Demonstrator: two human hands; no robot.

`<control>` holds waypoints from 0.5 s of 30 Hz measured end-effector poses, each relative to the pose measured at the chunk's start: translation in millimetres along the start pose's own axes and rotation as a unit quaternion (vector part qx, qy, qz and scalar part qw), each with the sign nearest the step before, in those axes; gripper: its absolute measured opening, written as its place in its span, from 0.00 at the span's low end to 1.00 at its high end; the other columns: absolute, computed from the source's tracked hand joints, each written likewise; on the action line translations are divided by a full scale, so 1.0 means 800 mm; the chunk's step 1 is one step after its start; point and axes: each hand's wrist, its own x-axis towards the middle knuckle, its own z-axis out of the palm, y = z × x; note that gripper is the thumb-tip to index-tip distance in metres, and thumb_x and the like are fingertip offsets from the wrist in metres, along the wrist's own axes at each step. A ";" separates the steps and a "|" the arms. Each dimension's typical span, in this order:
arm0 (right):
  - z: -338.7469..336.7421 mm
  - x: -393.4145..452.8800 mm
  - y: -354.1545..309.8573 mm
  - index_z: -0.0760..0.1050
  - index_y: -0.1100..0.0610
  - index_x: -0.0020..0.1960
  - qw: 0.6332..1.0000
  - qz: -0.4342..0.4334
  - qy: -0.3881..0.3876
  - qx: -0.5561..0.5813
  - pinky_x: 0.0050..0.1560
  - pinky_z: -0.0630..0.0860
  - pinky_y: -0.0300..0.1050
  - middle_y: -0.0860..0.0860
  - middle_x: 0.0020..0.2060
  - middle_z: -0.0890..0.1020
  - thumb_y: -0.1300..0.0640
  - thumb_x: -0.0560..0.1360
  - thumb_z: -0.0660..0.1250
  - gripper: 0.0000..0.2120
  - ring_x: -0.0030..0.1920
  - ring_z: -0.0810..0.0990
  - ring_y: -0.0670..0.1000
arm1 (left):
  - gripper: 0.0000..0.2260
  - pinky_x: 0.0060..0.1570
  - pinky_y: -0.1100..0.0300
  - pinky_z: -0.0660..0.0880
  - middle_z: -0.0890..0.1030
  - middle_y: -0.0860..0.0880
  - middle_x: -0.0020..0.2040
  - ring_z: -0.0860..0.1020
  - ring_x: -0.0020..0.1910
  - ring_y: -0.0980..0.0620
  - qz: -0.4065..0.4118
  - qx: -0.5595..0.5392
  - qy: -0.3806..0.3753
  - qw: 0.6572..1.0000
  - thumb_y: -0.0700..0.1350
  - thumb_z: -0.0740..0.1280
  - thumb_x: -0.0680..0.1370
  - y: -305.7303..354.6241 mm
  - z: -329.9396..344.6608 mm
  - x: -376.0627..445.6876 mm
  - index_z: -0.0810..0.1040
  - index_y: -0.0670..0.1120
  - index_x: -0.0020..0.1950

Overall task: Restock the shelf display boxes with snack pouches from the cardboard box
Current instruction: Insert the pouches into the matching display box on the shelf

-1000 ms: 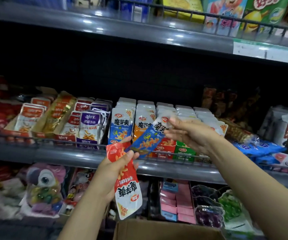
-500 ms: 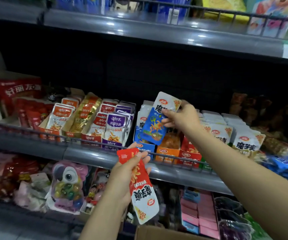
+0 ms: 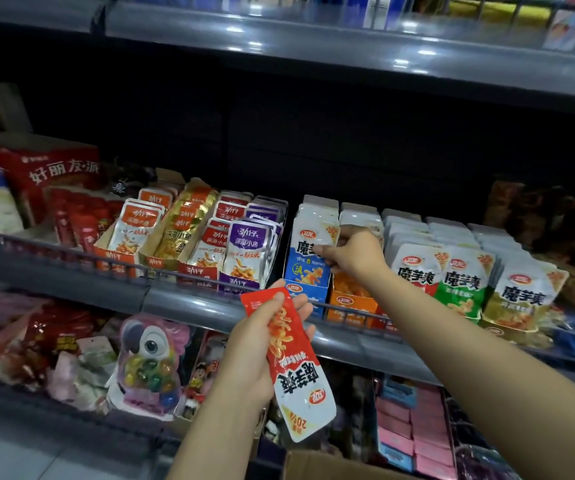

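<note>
The right hand (image 3: 352, 252) reaches to the middle shelf (image 3: 182, 303) and pinches the blue-and-white pouch (image 3: 308, 258) by its right edge, the pouch standing upright at the front of the blue display box (image 3: 305, 296), just left of the orange display box (image 3: 350, 304). Nearer, below the shelf's front edge, the left hand (image 3: 258, 351) grips a red-and-white pouch (image 3: 294, 362) hanging upside down, thumb and curled fingers clamped on its red end. The cardboard box (image 3: 317, 465) shows only a corner at the bottom edge, under that pouch; green and tan pouches (image 3: 462, 282) fill the boxes to the right.
</note>
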 end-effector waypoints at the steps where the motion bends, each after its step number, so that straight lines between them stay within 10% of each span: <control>1: -0.001 -0.005 0.000 0.74 0.62 0.49 1.000 -0.009 0.006 0.003 0.38 0.81 0.45 0.54 0.36 0.81 0.55 0.71 0.73 0.13 0.33 0.80 0.49 | 0.10 0.48 0.50 0.78 0.84 0.41 0.50 0.83 0.51 0.46 -0.001 -0.001 -0.002 1.000 0.42 0.63 0.79 0.000 0.001 0.000 0.77 0.45 0.60; 6: -0.014 -0.064 0.001 0.71 0.56 0.63 0.997 -0.048 0.056 0.039 0.48 0.80 0.50 0.50 0.49 0.77 0.53 0.73 0.71 0.21 0.46 0.81 0.53 | 0.12 0.45 0.53 0.80 0.84 0.41 0.52 0.83 0.50 0.47 -0.002 0.015 -0.028 0.999 0.39 0.60 0.80 -0.005 0.008 -0.004 0.75 0.39 0.62; 15: -0.055 -0.176 0.032 0.78 0.57 0.46 0.976 0.069 -0.173 0.115 0.38 0.75 0.41 0.53 0.38 0.83 0.52 0.72 0.71 0.09 0.34 0.80 0.47 | 0.12 0.49 0.55 0.78 0.83 0.43 0.55 0.82 0.52 0.48 0.027 0.035 -0.066 0.997 0.41 0.58 0.81 -0.029 0.035 -0.006 0.78 0.40 0.59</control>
